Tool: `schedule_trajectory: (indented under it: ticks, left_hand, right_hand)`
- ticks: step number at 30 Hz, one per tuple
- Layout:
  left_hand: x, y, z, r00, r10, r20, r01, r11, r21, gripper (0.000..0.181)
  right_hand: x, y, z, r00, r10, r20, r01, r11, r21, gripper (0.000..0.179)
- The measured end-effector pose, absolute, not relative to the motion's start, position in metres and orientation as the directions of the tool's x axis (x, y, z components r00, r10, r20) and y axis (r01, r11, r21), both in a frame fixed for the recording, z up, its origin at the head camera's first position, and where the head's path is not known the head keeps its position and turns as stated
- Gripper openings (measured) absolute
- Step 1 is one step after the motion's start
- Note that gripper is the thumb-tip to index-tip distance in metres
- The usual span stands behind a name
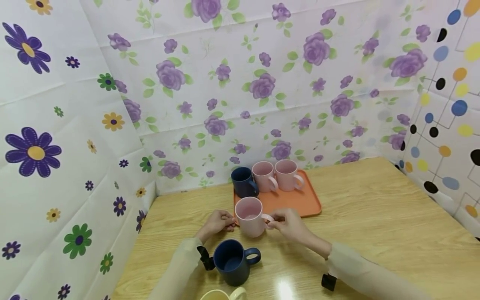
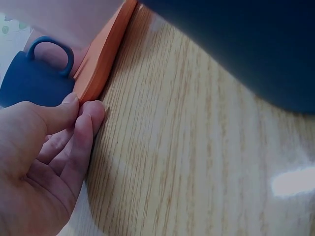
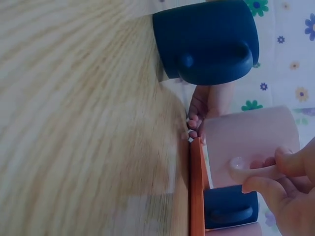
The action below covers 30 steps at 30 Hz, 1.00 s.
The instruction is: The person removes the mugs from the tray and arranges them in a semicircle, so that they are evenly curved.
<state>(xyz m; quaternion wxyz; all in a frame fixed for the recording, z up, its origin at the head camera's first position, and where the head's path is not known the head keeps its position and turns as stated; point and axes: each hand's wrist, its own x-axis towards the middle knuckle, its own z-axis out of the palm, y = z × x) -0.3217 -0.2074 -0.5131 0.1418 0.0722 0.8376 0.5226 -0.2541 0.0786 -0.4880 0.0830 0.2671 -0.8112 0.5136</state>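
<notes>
My right hand (image 1: 291, 226) pinches the handle of a pink mug (image 1: 251, 227), which is upright over the front left corner of an orange tray (image 1: 288, 203). Whether the mug's base touches the tray, I cannot tell. Thumb and fingertips of my left hand (image 2: 44, 142) pinch that tray corner, just left of the mug. At the tray's back stand a dark blue mug (image 1: 243, 186) and two more pink mugs, one in the middle (image 1: 262, 182) and one at the right (image 1: 286, 179).
A second dark blue mug (image 1: 233, 271) stands on the wooden table (image 1: 375, 208) between my forearms, its handle to the right. Nearer still is a pale yellow mug (image 1: 217, 296), cut off by the frame. Flower-printed sheets (image 1: 240, 96) rise behind the table.
</notes>
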Motion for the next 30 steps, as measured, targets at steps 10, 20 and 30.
schedule_trajectory:
  ticks: [10, 20, 30]
  left_hand:
    - [-0.316, -0.209, -0.508, -0.937, 0.311, -0.161, -0.017, 0.42, 0.907, 0.02]
    - [-0.317, -0.21, -0.512, -0.944, 0.294, -0.148, -0.009, 0.426, 0.904, 0.022]
    - [-0.32, -0.208, -0.512, -0.939, 0.301, -0.168, -0.032, 0.409, 0.912, 0.022]
  right_hand:
    - [-0.242, 0.095, -0.494, -0.813, -0.433, 0.391, -0.542, 0.313, -0.78, 0.004]
    - [-0.244, 0.102, -0.5, -0.838, -0.442, 0.32, -0.478, 0.314, -0.82, 0.006]
    - [-0.254, 0.107, -0.497, -0.815, -0.536, 0.221, -0.438, 0.319, -0.84, 0.006]
